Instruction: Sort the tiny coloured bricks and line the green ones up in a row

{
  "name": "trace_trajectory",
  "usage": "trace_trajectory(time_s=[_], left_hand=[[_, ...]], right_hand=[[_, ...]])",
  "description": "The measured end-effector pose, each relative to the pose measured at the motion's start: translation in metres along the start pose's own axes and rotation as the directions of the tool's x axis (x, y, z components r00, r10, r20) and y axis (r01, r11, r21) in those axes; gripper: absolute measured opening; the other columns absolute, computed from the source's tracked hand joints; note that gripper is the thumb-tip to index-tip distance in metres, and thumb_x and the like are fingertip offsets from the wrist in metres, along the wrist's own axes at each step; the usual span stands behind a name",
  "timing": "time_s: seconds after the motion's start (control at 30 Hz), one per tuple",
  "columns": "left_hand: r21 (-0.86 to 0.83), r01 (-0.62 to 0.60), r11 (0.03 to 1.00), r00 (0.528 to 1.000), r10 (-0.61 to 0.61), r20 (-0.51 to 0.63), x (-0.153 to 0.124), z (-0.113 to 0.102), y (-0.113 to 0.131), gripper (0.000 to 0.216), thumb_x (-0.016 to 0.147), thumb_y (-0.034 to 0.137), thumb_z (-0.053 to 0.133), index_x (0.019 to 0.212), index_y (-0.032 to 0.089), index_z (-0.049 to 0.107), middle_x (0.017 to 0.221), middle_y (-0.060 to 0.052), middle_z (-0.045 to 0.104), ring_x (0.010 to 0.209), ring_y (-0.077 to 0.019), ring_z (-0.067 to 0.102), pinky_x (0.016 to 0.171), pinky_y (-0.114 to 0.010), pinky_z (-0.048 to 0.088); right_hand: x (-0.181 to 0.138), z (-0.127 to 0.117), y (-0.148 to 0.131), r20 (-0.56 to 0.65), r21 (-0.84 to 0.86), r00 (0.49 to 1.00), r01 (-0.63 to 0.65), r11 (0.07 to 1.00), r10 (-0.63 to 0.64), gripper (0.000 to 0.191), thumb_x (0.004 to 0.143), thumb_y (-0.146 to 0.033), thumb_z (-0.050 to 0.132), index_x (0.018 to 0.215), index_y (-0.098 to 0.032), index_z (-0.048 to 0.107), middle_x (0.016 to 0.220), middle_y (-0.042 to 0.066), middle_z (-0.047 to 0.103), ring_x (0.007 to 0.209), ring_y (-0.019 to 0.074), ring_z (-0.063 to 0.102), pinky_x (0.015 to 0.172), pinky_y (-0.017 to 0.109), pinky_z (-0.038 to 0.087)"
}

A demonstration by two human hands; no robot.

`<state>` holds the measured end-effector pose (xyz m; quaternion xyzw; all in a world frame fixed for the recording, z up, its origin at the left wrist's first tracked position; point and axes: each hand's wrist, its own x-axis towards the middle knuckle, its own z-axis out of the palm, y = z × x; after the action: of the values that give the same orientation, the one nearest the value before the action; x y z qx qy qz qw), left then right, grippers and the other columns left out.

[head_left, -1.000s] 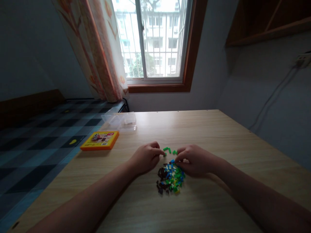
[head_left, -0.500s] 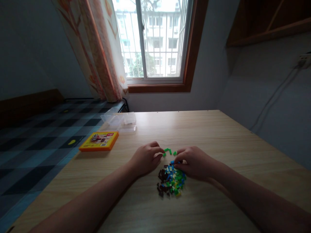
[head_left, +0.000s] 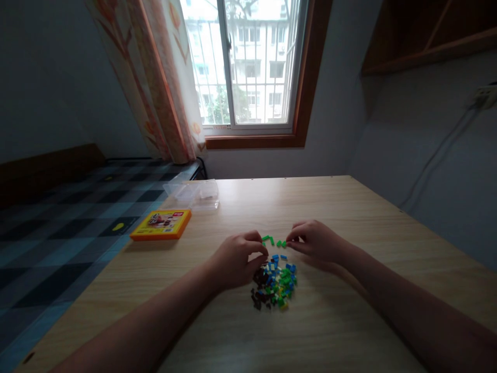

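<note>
The person's left hand is resting on the wooden table, curled loosely, with its fingertips touching the far left edge of a pile of small bricks. The fingers are bending in toward the thumb, but the bricks are too small to tell whether the hand is gripping one.

The right hand is lying just to the far right of the pile, palm down. Its thumb and forefinger are coming together at a few loose green bricks. These are sitting apart from the pile, just beyond it and between the two hands. I cannot tell whether the fingers are pinching a brick or only touching one.

The pile is lying near the middle of the table, close to the person. It is mixing brown, blue, green, yellow and white bricks, with the brown ones gathering on its left side.

Further left, near the table's left edge, an orange box is lying flat. Just beyond it, a clear plastic tub is sitting at the far left corner. A bed with a checked cover is standing left of the table. A window is letting in daylight on the far wall, and a patterned curtain is hanging to its left.
</note>
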<state>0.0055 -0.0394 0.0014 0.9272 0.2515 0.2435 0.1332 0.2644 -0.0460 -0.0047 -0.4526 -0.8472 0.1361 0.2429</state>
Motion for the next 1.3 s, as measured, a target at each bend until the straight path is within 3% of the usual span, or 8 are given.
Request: trace_trajectory(time_s=[0.13,0.3,0.47,0.63,0.97,1.3], left_hand=[[-0.074,-0.006,0.997,0.997,0.012,0.074,-0.002,0.0,0.004,0.027,0.072,0.008,0.055,0.085,0.022,0.075,0.09,-0.002,0.064,0.074,-0.0125,0.06,0.073,-0.025,0.049],[-0.118,-0.001,0.993,0.991,0.017,0.131,-0.003,0.0,0.003,0.038,0.062,0.004,0.047,0.079,0.022,0.076,0.088,-0.001,0.063,0.069,-0.0107,0.056,0.067,-0.022,0.046],[-0.133,0.016,0.991,0.989,0.003,0.145,-0.001,-0.003,0.003,0.034,0.063,0.004,0.047,0.072,0.02,0.075,0.082,-0.001,0.061,0.069,-0.0104,0.055,0.065,-0.021,0.045],[-0.132,0.045,0.99,0.986,-0.022,0.167,0.0,-0.007,0.001,0.029,0.066,0.006,0.05,0.072,0.02,0.075,0.082,-0.001,0.062,0.069,-0.0108,0.056,0.065,-0.021,0.045],[-0.157,0.024,0.987,0.969,0.015,0.245,0.001,-0.008,0.002,0.036,0.062,0.004,0.048,0.076,0.02,0.076,0.077,-0.001,0.059,0.066,-0.0107,0.054,0.061,-0.02,0.044],[-0.033,0.101,0.994,0.984,-0.095,0.154,0.001,-0.013,-0.002,0.027,0.068,0.011,0.052,0.075,0.022,0.076,0.081,-0.001,0.064,0.066,-0.0114,0.057,0.063,-0.022,0.045]], right_hand=[[0.0,0.001,0.009,0.009,-0.027,1.0,-0.025,0.999,0.025,0.013,0.08,-0.02,0.065,0.078,-0.02,0.077,0.073,0.002,0.07,0.062,0.0115,0.058,0.059,0.022,0.04],[-0.002,0.003,-0.001,-0.027,-0.04,0.999,0.041,0.998,-0.042,0.016,0.085,-0.023,0.063,0.088,-0.022,0.078,0.078,0.002,0.07,0.062,0.0105,0.059,0.061,0.022,0.04],[-0.005,0.001,-0.014,-0.007,-0.021,0.988,0.154,0.988,-0.154,0.014,0.086,-0.023,0.064,0.089,-0.022,0.078,0.077,0.001,0.069,0.059,0.0083,0.056,0.058,0.021,0.037],[-0.009,0.0,-0.02,0.089,0.056,0.972,0.212,0.976,-0.217,0.013,0.085,-0.021,0.064,0.088,-0.022,0.077,0.078,0.001,0.068,0.06,0.0082,0.055,0.058,0.02,0.037],[-0.012,0.0,-0.025,0.182,0.121,0.959,0.197,0.973,-0.216,0.015,0.078,-0.016,0.064,0.084,-0.021,0.077,0.077,0.001,0.068,0.063,0.0104,0.056,0.058,0.021,0.039],[-0.011,0.0,-0.021,0.16,0.07,0.968,0.185,0.98,-0.194,0.013,0.081,-0.017,0.064,0.082,-0.021,0.077,0.075,0.0,0.066,0.06,0.0093,0.054,0.058,0.021,0.038]])
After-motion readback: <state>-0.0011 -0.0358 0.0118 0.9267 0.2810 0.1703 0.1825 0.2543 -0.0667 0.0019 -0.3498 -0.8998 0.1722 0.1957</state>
